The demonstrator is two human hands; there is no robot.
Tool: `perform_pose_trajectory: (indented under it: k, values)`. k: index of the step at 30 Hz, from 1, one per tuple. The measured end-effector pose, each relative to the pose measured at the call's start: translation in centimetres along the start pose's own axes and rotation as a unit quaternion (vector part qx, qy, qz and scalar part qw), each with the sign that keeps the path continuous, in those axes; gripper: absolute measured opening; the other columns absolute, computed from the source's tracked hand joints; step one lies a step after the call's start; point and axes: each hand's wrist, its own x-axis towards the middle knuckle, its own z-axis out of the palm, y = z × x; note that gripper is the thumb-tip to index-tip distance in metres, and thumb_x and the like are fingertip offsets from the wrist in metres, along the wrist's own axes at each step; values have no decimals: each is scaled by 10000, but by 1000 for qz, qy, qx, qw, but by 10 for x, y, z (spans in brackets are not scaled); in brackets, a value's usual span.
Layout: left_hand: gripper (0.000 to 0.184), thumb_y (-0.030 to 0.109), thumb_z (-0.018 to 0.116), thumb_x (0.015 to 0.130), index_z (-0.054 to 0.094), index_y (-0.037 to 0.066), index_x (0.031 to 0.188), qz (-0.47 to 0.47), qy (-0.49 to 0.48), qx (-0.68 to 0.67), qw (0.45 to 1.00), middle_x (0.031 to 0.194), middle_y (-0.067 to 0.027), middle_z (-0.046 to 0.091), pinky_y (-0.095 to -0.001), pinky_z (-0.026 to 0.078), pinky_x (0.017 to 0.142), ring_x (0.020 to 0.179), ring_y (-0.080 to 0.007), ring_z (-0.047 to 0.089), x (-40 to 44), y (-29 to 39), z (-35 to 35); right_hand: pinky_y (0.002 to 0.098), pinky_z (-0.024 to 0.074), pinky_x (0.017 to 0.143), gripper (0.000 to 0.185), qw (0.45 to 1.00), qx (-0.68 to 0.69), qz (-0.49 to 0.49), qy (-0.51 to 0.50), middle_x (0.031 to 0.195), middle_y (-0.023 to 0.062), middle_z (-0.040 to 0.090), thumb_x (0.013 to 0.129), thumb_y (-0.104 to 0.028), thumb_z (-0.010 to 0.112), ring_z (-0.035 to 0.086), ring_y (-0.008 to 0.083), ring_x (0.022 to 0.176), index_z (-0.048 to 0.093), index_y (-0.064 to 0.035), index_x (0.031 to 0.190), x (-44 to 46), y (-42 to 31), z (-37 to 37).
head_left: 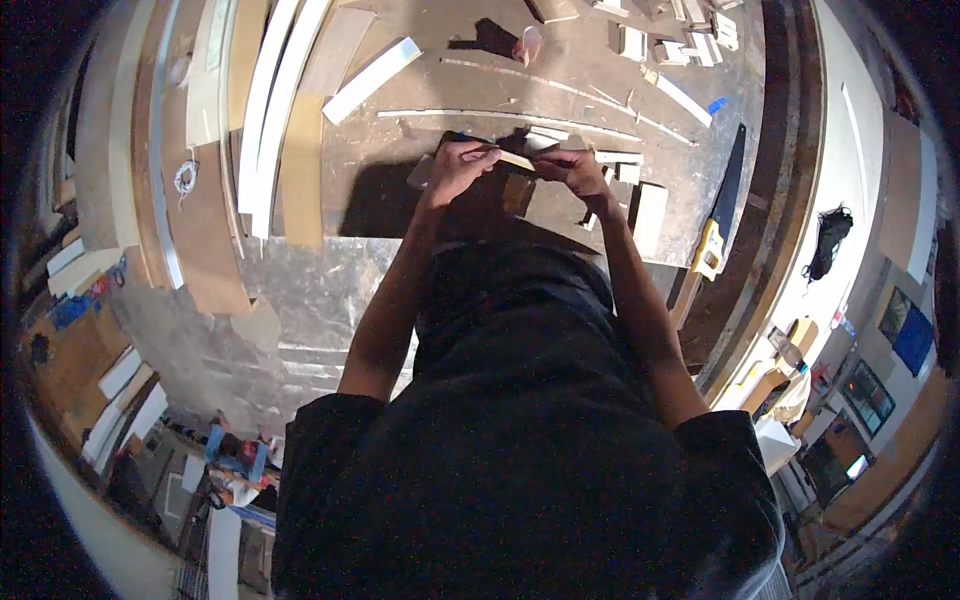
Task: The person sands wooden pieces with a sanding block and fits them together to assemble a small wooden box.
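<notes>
A short pale strip (516, 160), with a yellowish edge, spans the gap between my two hands above the worktable (390, 85). My left hand (462, 172) pinches one end with its fingers closed. At the other end, the fingers of my right hand (578, 177) are pressed together on it. What the strip is made of is too small to tell. Below and around my right hand lie several pale wood offcuts (650, 215). A long thin strip (500, 120) lies on the table just beyond both hands.
A handsaw (709, 250) with a yellow handle lies at the table's right side. Long boards (220, 220) are stacked at left, and a white-ended piece (372, 80) lies beside them. More offcuts (690, 45) are heaped at the far right. Black cord (828, 243) rests on the right-hand surface.
</notes>
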Motion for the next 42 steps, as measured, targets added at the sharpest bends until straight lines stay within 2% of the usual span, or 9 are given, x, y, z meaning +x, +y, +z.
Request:
perform_pose_trajectory:
  k: [4, 8, 10, 12, 26, 28, 38, 40, 42]
  values:
    - [286, 232, 701, 935, 725, -38, 1028, 34, 7, -12, 999, 854, -57, 731, -248, 526, 652, 747, -101, 670, -3, -3, 2, 259, 549, 734, 197, 998, -11, -58, 17, 895, 47, 755, 906, -141, 727, 684, 103, 789, 751, -35, 1071, -5, -2, 4]
    - [281, 245, 718, 912, 732, -14, 1023, 48, 5, 39, 998, 792, -74, 733, -257, 524, 646, 718, -93, 671, -2, -8, 1, 270, 554, 704, 171, 999, -21, -46, 21, 872, 51, 756, 897, -133, 731, 691, 113, 758, 758, -44, 1040, -5, 1, 4]
    - [286, 254, 727, 902, 735, -5, 1023, 46, -2, 69, 997, 775, -82, 733, -260, 526, 648, 713, -92, 675, 1, -15, 1, 286, 557, 671, 145, 988, -146, -49, 27, 839, 59, 754, 888, -134, 732, 700, 130, 733, 765, -57, 1007, -7, -2, 2]
    - [294, 271, 742, 884, 738, 0, 998, 117, 9, 63, 991, 754, -93, 733, -272, 530, 643, 703, -99, 693, 3, -20, 4, 289, 556, 660, 141, 988, -142, -55, 30, 829, 62, 753, 885, -139, 732, 703, 135, 724, 766, -63, 999, -9, -3, 4]
    - [332, 187, 778, 855, 678, -17, 1096, 49, -7, 3, 999, 873, -124, 744, -275, 574, 665, 752, -164, 728, -1, -18, -1, 289, 564, 697, 139, 993, -91, -79, 18, 865, 57, 763, 901, -141, 718, 707, 128, 756, 762, -39, 985, -14, -7, 6]
    - [335, 179, 778, 854, 672, -24, 1099, 52, -8, -1, 999, 879, -126, 743, -276, 576, 674, 760, -167, 728, -1, -19, -1, 274, 551, 755, 206, 997, -68, -44, 0, 936, 86, 754, 902, -159, 732, 696, 128, 834, 750, -7, 1040, -14, -7, 6]
    - [359, 179, 781, 846, 659, -34, 1108, 35, -18, -22, 999, 874, -134, 739, -284, 578, 693, 772, -178, 729, 1, -20, -3, 283, 565, 698, 175, 994, -90, -59, 22, 872, 70, 760, 899, -148, 725, 705, 131, 764, 752, -13, 1008, -13, -5, 7]
    - [366, 187, 783, 844, 658, -32, 1109, 32, -20, -24, 999, 872, -135, 739, -283, 577, 692, 774, -179, 730, 1, -20, -4, 270, 558, 773, 227, 998, -57, -40, -3, 965, 89, 752, 918, -155, 711, 705, 143, 860, 732, 11, 1072, -11, 1, 5]
    - [358, 184, 757, 886, 640, 9, 1175, 29, -33, 14, 999, 973, -96, 712, -262, 561, 679, 810, -153, 700, 1, -19, -6, 270, 559, 779, 225, 998, -51, -38, -1, 970, 85, 751, 924, -150, 702, 704, 142, 865, 729, 12, 1080, -12, 1, 6]
